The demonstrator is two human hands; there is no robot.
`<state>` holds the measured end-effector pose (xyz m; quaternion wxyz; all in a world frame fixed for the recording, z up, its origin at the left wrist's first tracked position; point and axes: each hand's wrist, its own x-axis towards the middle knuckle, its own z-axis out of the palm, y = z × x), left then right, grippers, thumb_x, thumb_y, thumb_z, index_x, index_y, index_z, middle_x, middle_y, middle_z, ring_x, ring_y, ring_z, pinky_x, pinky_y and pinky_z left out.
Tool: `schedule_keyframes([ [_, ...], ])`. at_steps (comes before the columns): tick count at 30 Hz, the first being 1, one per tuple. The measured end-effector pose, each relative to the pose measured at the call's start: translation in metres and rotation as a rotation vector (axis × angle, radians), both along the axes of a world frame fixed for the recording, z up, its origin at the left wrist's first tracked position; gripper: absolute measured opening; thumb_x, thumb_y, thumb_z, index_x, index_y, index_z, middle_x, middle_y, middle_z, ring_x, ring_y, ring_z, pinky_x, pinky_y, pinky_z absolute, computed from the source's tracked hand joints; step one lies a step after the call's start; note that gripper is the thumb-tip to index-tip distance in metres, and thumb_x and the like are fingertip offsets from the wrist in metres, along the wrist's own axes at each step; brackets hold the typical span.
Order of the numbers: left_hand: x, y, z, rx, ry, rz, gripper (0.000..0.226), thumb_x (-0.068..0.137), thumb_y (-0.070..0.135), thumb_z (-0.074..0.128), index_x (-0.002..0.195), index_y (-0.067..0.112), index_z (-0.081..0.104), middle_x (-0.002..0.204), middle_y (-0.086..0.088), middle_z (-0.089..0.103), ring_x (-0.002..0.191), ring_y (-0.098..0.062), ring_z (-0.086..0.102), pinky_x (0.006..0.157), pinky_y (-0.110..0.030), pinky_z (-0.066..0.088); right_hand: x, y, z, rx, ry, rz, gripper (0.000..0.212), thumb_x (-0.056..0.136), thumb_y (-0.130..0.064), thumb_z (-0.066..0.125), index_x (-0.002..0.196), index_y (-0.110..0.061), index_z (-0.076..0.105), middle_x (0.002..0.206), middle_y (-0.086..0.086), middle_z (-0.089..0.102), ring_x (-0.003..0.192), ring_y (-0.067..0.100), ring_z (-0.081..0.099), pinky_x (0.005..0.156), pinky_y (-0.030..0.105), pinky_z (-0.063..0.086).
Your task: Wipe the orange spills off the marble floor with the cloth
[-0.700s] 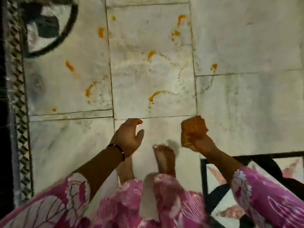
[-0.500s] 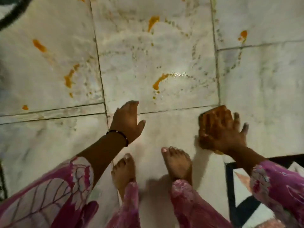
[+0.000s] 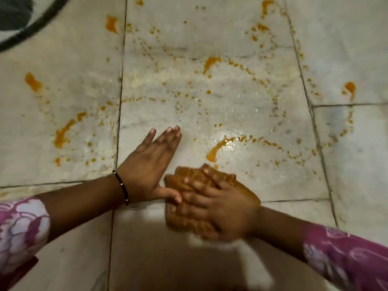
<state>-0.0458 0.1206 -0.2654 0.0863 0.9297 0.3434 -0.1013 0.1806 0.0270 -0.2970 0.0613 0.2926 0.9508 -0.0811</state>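
Note:
My right hand (image 3: 218, 208) lies flat with spread fingers on a folded orange-brown cloth (image 3: 189, 179), pressing it against the marble floor (image 3: 231, 101). My left hand (image 3: 151, 164) rests flat on the floor just left of the cloth, fingers straight, thumb touching the cloth's edge. Orange spills dot the tiles: a curved streak (image 3: 218, 147) just beyond the cloth, a blob (image 3: 211, 61) farther up the same tile, streaks (image 3: 63, 133) on the left tile, and a spot (image 3: 350, 88) at the right.
A dark curved inlay (image 3: 31, 30) crosses the floor at the top left. Grout lines (image 3: 120, 101) split the marble into large tiles. My pink floral sleeves (image 3: 346, 255) fill the bottom corners.
I have come down close to the floor. My right hand moved left with the cloth and now presses it flat. My left hand went flat onto the tile. My feet have left the view.

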Motion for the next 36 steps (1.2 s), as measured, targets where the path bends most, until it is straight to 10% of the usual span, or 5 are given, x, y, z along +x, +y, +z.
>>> schedule_keyframes([
  [6, -0.005, -0.024, 0.001, -0.097, 0.022, 0.067, 0.13, 0.062, 0.094, 0.03, 0.149, 0.003, 0.001, 0.157, -0.016, 0.002, 0.145, -0.026, -0.001, 0.115, -0.046, 0.001, 0.054, -0.025, 0.017, 0.023, -0.045, -0.624, 0.07, 0.09, -0.061, 0.028, 0.15, -0.027, 0.025, 0.157, 0.004, 0.028, 0.147, 0.03, 0.013, 0.112, 0.061, 0.014],
  [14, -0.018, -0.055, -0.002, -0.127, 0.005, -0.157, 0.118, 0.07, 0.086, 0.035, 0.147, -0.002, 0.015, 0.153, -0.021, 0.019, 0.143, -0.029, 0.013, 0.113, -0.047, 0.011, -0.006, -0.028, 0.004, 0.025, 0.01, -0.187, 0.068, 0.09, -0.058, 0.034, 0.15, -0.027, 0.026, 0.156, 0.001, 0.029, 0.147, 0.028, 0.013, 0.113, 0.062, 0.007],
  [21, -0.005, -0.044, -0.002, -0.108, -0.006, -0.188, 0.112, 0.075, 0.083, 0.035, 0.149, 0.002, 0.009, 0.156, -0.017, 0.01, 0.144, -0.026, 0.006, 0.114, -0.042, 0.006, 0.064, -0.023, 0.008, 0.078, 0.006, -0.896, 0.067, 0.093, -0.057, 0.023, 0.152, -0.025, 0.02, 0.159, 0.001, 0.019, 0.148, 0.026, 0.005, 0.115, 0.058, 0.009],
  [27, -0.002, -0.042, -0.005, -0.076, -0.059, -0.119, 0.112, 0.074, 0.083, 0.038, 0.149, 0.005, 0.007, 0.156, -0.015, 0.011, 0.144, -0.023, 0.007, 0.114, -0.039, 0.004, 0.162, -0.08, 0.015, 0.002, -0.099, -0.136, 0.066, 0.09, -0.059, 0.036, 0.148, -0.027, 0.033, 0.155, -0.001, 0.032, 0.144, 0.027, 0.026, 0.111, 0.056, 0.018],
  [36, 0.022, -0.04, -0.012, -0.087, -0.087, -0.226, 0.108, 0.077, 0.078, 0.038, 0.15, 0.007, 0.003, 0.157, -0.015, 0.007, 0.144, -0.023, 0.003, 0.114, -0.042, 0.003, 0.087, 0.034, 0.004, 0.097, -0.083, -0.872, 0.079, 0.088, -0.067, 0.017, 0.152, -0.02, 0.018, 0.158, 0.006, 0.021, 0.146, 0.033, 0.011, 0.113, 0.062, 0.001],
])
